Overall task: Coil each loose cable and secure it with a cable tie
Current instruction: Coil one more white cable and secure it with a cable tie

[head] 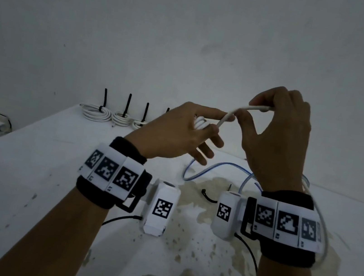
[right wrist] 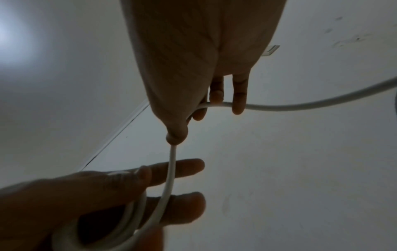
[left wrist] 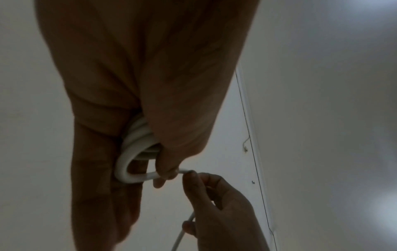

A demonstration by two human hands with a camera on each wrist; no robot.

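Left hand (head: 177,132) grips white cable (head: 229,115) loops, right hand (head: 276,138) pinches its free run; three tied coils (head: 95,113) (black ties) behind.

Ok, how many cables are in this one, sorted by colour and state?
Tied white coils: 3
White cable being coiled: 1
Loose blue cable: 1
Total: 5
A fourth tie shows behind the left hand; any coil there is hidden.

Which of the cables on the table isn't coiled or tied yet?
The blue cable, sprawled loose near the hands. The three white coils by the far wall are each bound with a black tie.
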